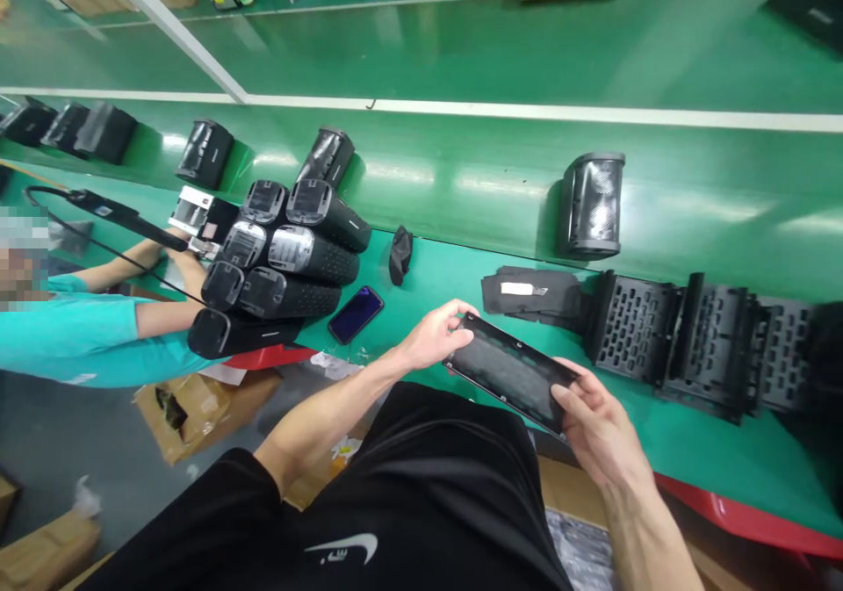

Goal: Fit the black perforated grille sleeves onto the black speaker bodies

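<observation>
A flat black rectangular panel (507, 370) with small holes along its edges is held between my two hands, tilted down to the right above the front edge of the green bench. My left hand (438, 336) pinches its left end, thumb on top. At the opposite end my right hand (589, 411) grips it, the thumb pressed on its face and the fingers partly hidden beneath. Behind the panel lie black fabric-like sheets (543, 303) with a white-handled cutter (523, 289) on them. A phone (356, 314) rests left of my left hand, and a crumpled black piece (400, 255) is farther back.
Slotted black housings (636, 327) stand at the right. Several black casings (296, 292) are stacked at the left, beside a co-worker in a teal shirt (92, 336) handling a device. Another black unit (593, 209) sits on the green conveyor (448, 178). Cardboard boxes (211, 407) lie below.
</observation>
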`<state>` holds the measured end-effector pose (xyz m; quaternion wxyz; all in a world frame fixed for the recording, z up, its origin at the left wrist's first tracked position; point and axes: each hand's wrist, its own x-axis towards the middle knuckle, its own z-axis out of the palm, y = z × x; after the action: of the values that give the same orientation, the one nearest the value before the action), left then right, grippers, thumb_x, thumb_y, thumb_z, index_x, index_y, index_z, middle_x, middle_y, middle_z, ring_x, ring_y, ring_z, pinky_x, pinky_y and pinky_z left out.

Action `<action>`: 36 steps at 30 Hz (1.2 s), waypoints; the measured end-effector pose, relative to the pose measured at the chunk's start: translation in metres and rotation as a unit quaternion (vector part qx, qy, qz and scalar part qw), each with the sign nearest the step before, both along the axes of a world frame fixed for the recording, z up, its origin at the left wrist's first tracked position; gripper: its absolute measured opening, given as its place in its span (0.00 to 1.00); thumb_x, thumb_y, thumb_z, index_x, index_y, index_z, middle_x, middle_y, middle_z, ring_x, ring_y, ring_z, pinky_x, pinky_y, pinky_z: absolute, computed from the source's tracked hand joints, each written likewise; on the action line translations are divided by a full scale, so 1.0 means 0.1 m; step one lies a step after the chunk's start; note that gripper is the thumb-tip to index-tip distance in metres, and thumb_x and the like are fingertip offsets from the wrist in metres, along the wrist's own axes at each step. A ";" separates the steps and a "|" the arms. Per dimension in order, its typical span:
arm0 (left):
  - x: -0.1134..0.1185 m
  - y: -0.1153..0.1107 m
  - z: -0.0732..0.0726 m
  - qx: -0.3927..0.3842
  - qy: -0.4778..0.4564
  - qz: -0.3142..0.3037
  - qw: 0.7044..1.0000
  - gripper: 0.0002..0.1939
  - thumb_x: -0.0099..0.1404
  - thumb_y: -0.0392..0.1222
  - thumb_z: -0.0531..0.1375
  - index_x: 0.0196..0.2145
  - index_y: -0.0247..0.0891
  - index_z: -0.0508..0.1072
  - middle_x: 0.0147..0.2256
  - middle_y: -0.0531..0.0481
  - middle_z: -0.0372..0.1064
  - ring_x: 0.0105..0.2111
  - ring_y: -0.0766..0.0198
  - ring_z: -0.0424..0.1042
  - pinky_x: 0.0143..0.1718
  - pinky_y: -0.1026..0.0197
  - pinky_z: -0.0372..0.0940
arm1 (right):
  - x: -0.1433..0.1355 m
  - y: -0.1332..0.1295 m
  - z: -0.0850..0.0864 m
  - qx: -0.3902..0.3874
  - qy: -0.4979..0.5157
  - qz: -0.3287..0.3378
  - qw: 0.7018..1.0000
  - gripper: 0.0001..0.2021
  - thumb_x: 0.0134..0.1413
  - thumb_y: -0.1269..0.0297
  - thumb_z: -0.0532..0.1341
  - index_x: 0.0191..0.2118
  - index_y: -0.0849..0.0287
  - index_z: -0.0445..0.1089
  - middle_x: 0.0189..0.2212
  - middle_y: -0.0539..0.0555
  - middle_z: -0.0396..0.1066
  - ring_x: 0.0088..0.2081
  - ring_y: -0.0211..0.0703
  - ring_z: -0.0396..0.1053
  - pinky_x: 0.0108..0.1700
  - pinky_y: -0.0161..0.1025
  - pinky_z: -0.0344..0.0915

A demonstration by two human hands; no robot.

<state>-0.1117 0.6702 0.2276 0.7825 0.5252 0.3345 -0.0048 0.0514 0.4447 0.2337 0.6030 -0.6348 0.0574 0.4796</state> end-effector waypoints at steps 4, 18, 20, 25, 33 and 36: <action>0.00 -0.03 0.08 0.010 -0.001 0.016 1.000 0.18 0.64 0.46 0.63 0.50 0.38 0.69 0.24 0.60 0.64 0.20 0.72 0.62 0.24 0.69 0.56 | -0.04 -0.04 0.11 0.014 -0.011 0.001 1.000 0.25 0.42 0.61 0.78 0.49 0.48 0.79 0.23 0.43 0.65 0.22 0.36 0.62 0.34 0.36 0.72; 0.00 -0.05 0.19 0.003 0.008 0.022 1.000 0.18 0.66 0.51 0.62 0.48 0.38 0.72 0.22 0.60 0.59 0.21 0.72 0.57 0.25 0.67 0.51 | -0.10 -0.09 0.16 0.011 0.043 -0.022 0.999 0.21 0.46 0.55 0.77 0.47 0.50 0.79 0.43 0.56 0.82 0.46 0.56 0.79 0.50 0.51 0.76; 0.00 -0.05 0.21 -0.007 0.003 0.023 1.000 0.18 0.64 0.49 0.63 0.48 0.38 0.72 0.24 0.59 0.62 0.22 0.71 0.59 0.27 0.67 0.53 | -0.10 -0.09 0.15 0.010 0.047 -0.024 0.999 0.21 0.46 0.54 0.77 0.47 0.50 0.80 0.44 0.56 0.82 0.47 0.57 0.79 0.51 0.51 0.76; 0.01 -0.03 0.28 -0.028 -0.002 0.013 1.000 0.24 0.58 0.42 0.63 0.53 0.37 0.70 0.29 0.55 0.69 0.25 0.70 0.63 0.29 0.67 0.56 | -0.12 -0.07 0.10 -0.003 0.061 -0.026 0.998 0.23 0.45 0.51 0.77 0.47 0.50 0.80 0.43 0.57 0.82 0.47 0.58 0.79 0.51 0.52 0.76; -0.01 0.00 0.27 0.012 -0.024 0.000 1.000 0.27 0.56 0.34 0.61 0.55 0.35 0.72 0.29 0.57 0.64 0.26 0.72 0.59 0.30 0.67 0.53 | -0.08 -0.02 0.07 -0.024 0.057 -0.032 0.998 0.24 0.44 0.48 0.77 0.47 0.51 0.80 0.41 0.57 0.82 0.44 0.57 0.80 0.50 0.51 0.76; -0.02 -0.01 0.25 -0.005 -0.036 0.007 0.999 0.26 0.58 0.35 0.62 0.55 0.35 0.71 0.30 0.56 0.65 0.27 0.71 0.60 0.31 0.67 0.54 | -0.06 -0.03 0.06 -0.019 0.064 -0.039 0.997 0.25 0.44 0.50 0.78 0.48 0.51 0.80 0.43 0.56 0.82 0.43 0.54 0.80 0.49 0.47 0.75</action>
<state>-0.1135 0.6690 0.2524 0.7967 0.5185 0.3101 0.0176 0.0456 0.4420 0.2399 0.6044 -0.6116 0.1296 0.4938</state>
